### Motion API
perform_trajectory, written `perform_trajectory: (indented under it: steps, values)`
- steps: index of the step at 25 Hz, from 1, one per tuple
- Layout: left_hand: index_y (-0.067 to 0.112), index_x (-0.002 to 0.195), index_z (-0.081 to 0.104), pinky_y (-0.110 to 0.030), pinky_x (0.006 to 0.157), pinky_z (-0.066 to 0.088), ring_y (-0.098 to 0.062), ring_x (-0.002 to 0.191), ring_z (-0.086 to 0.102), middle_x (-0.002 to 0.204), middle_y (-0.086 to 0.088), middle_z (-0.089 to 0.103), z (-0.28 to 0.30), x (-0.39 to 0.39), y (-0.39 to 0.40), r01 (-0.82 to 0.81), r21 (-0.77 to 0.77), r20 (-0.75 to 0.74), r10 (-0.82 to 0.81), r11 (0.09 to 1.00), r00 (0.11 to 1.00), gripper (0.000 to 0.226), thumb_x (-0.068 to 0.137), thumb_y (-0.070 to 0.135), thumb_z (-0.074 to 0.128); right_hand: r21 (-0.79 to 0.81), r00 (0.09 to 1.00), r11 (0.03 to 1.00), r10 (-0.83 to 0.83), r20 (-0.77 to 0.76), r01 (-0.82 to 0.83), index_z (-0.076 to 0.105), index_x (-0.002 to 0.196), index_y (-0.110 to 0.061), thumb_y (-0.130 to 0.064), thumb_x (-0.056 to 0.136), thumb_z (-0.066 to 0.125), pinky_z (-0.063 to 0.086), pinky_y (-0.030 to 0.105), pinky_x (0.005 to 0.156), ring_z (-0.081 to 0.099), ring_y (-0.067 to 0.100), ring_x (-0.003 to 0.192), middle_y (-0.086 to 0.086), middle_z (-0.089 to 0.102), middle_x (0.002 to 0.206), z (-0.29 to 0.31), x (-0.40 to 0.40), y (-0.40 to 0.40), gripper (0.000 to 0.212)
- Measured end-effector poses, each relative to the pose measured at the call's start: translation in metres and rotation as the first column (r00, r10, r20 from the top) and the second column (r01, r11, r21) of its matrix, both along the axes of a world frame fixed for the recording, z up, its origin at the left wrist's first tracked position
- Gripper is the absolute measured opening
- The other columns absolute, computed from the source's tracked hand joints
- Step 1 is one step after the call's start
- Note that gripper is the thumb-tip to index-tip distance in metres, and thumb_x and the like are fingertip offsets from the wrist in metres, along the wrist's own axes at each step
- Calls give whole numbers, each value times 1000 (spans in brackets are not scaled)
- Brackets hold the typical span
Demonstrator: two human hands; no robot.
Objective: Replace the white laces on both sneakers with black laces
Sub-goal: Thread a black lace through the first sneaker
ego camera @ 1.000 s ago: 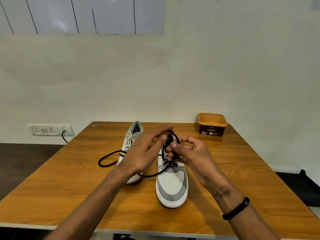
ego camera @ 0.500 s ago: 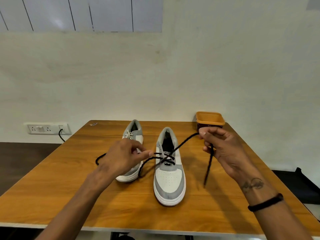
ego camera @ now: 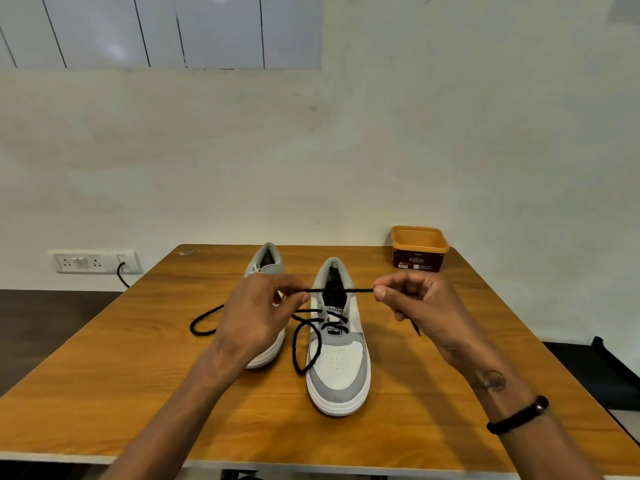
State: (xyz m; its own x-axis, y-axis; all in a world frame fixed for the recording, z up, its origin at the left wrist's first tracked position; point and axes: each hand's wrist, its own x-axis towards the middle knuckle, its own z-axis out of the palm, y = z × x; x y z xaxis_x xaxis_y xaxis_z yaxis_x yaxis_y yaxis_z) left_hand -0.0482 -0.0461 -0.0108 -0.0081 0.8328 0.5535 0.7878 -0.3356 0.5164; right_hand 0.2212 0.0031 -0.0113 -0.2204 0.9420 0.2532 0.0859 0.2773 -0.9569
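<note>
Both hands [ego camera: 258, 317] [ego camera: 420, 306] now pinch the black lace [ego camera: 341, 290] taut; right hand lowered.

black lace [ego camera: 341, 290] taut above right sneaker [ego camera: 337, 344] (partly laced)

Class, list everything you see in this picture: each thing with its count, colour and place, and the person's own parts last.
Table: one, orange-brown wood, against the wall.
Sneakers: two, white and grey; the near one part-laced in black, the far one white-laced, behind the left hand.
Black lace: one, stretched between both hands, slack looping left onto the table.
Tub: one, orange rim, dark label, far right corner.
Socket panel: one, white, on the wall at left.
Wristband: one, black, right wrist.
Left hand: pinches the lace.
Right hand: pinches the lace.
</note>
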Motion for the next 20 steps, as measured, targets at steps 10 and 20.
perform_trajectory:
  steps: [10,20]
  values:
    - [34,118,78,-39,84,52,-20,113,60,115,10,77,-23,-24,0,-244,27,-292,241,969,925,28,91,42,78,29,993,999,-46,104,43,82,102,-26,-15,94,77,63,30,75,73,12,81,-6,80,91,-21,2,-1,14]
    - [32,111,81,-11,75,50,3,94,66,96,24,74,-28,27,1,150,-12,109,-148,989,983,17,95,32,75,193,965,977,35,260,-87,75,100,-22,-22,89,83,61,24,78,76,5,83,-9,80,89,-21,-31,-6,14]
